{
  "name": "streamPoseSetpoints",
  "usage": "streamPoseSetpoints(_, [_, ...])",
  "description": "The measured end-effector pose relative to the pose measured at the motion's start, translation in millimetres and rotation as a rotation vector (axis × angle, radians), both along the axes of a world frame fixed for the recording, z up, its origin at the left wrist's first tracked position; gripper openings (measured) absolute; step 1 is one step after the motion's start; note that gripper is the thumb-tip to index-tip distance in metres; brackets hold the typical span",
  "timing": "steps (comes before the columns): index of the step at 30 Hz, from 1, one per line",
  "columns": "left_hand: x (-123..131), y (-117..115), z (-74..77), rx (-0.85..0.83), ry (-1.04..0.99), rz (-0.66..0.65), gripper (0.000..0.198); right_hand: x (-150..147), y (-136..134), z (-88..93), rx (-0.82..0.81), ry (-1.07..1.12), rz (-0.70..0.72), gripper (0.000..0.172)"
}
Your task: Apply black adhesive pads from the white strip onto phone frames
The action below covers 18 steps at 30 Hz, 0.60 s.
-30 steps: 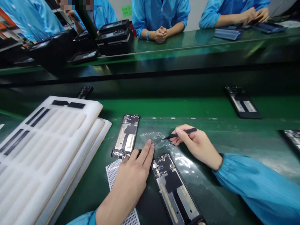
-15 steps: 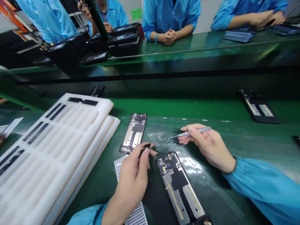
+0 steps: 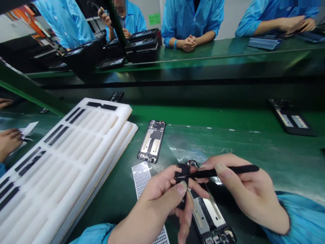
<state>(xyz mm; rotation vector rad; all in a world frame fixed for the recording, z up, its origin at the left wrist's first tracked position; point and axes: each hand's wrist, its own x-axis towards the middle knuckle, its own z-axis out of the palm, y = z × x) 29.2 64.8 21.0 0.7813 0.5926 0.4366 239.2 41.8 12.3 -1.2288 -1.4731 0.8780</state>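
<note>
My left hand (image 3: pixel 165 200) is closed on a small flat black part (image 3: pixel 182 183), with the thumb lying over it. Pinched in my right hand (image 3: pixel 243 186) are dark tweezers (image 3: pixel 228 171), whose tips touch the upper portion of the black part. Beneath both hands lies an opened phone (image 3: pixel 209 213), its top partly hidden by my fingers. Another opened phone (image 3: pixel 152 140) rests on the green bench farther back. A white sheet with rows of dots (image 3: pixel 141 174) runs partly under my left hand. Clear film (image 3: pixel 186 150) lies behind my hands.
Stacked white foam trays (image 3: pixel 76 145) holding black strips fill the left side. One opened phone (image 3: pixel 291 117) lies back right, a dark one (image 3: pixel 117 96) behind the trays. A person's hand (image 3: pixel 10 142) is at far left. People in blue sit beyond the raised green ledge (image 3: pixel 215 56).
My hands have come together over the near phone. The black part now shows clearly in my left hand, and dark tweezers have replaced the silvery ones seen in my right. The view has shifted slightly.
</note>
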Motion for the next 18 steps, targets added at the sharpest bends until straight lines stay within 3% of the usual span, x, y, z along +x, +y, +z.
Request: streamPoseSetpoints(18, [2.9,-7.2,3.7,0.021,0.049,0.073,0.031,3.0,-6.8,-1.4,0.098,-0.048,0.044,0.019])
